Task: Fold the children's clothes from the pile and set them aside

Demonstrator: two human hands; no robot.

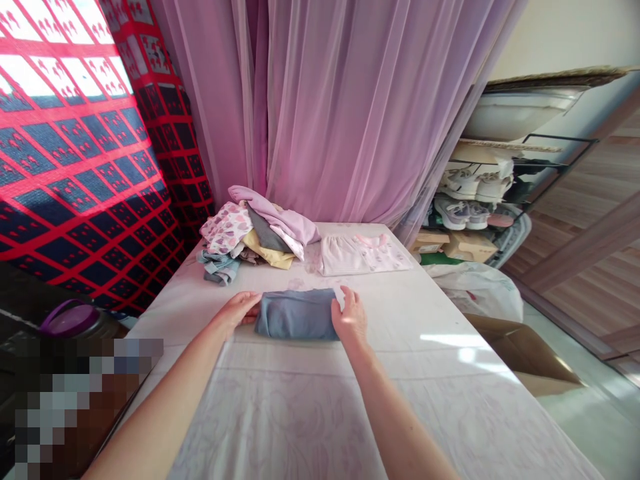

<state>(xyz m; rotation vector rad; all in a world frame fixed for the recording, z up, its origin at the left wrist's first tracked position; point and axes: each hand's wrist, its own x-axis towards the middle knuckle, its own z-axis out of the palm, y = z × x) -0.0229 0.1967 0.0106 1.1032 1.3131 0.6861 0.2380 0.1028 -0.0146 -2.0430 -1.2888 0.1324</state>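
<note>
A blue-grey garment (297, 315), folded into a compact rectangle, lies on the pale patterned cloth (310, 400) that covers the table. My left hand (241, 309) holds its left end, with the fingers partly hidden at the edge. At the other end my right hand (351, 316) grips the fabric, thumb against its side. Just beyond are neatly folded white clothes (350, 257) with pink trim and small prints. To their left sits a loose heap of clothes (265, 230) in lilac, grey, yellow and heart-like print, with a blue-green piece (220, 268) at its near corner.
Purple curtains (340, 113) hang behind the table. A red-and-navy patterned cloth (90, 153) hangs at left, above a purple-lidded container (75, 320). At right stand a rack with shoes (465, 212), a white plastic bag (480, 290) and an open cardboard box (525, 350).
</note>
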